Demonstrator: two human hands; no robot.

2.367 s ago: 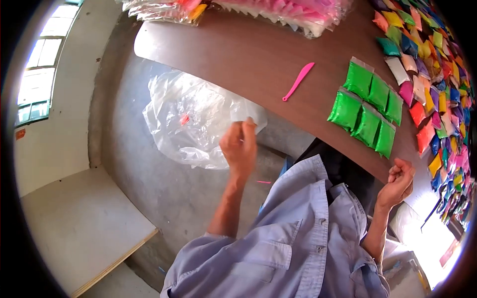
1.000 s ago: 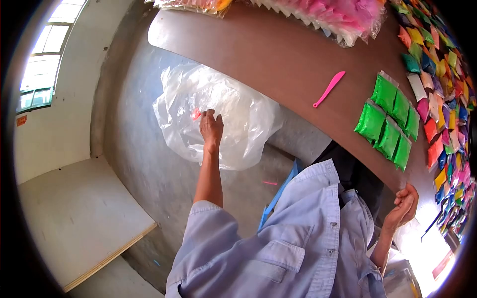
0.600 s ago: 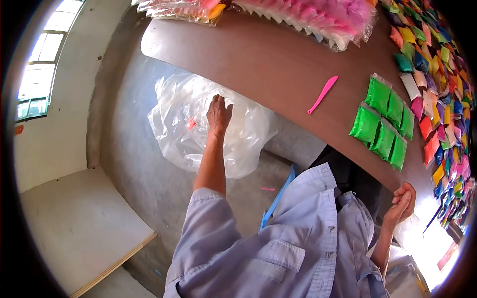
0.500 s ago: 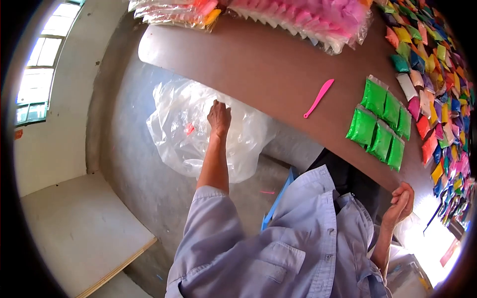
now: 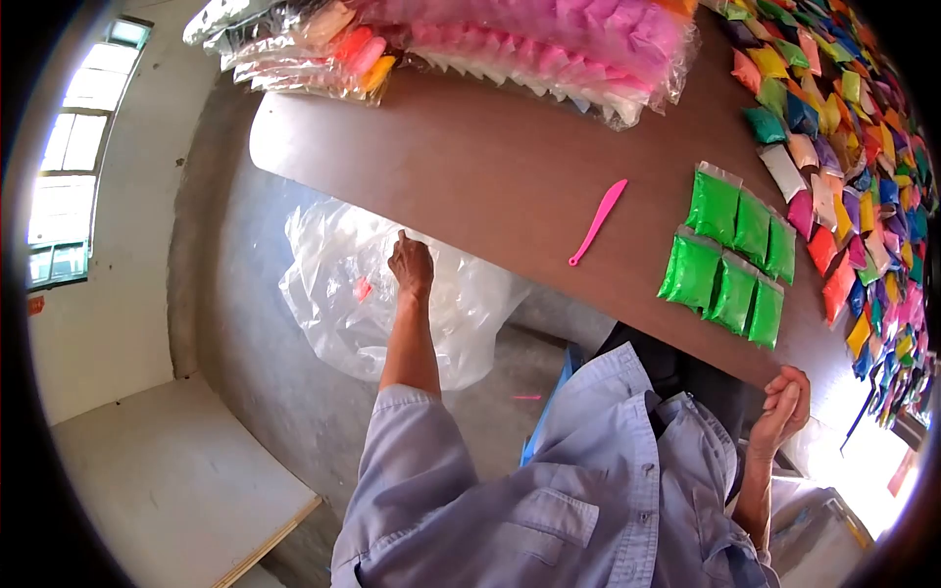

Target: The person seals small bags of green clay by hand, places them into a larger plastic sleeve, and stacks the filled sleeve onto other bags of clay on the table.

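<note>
My left hand (image 5: 412,266) reaches out over a large clear plastic bag (image 5: 333,328), close to the table's edge. Its fingers are folded together; whether they grip the bag or something small is hidden. Inside or behind the plastic shows a small red-orange piece (image 5: 363,288). My right hand (image 5: 781,410) is beside the table edge on the right, fingers curled toward the thumb, with nothing visible in them. Nearest to it on the table lie several bright green filled packets (image 5: 729,292) in two rows. A pink plastic knife (image 5: 599,221) lies left of these packets.
Across the brown table (image 5: 470,176), stacked clear bags with pink contents (image 5: 549,59) line the far side. Many small coloured packets (image 5: 833,147) cover the right side. A pale board (image 5: 186,480) stands at lower left, and a pink strip (image 5: 526,397) lies on the floor.
The view has shifted, so the table and its contents appear lower and slightly left. My left hand stays over the plastic bag. My right hand keeps its curled pose by the table edge.
</note>
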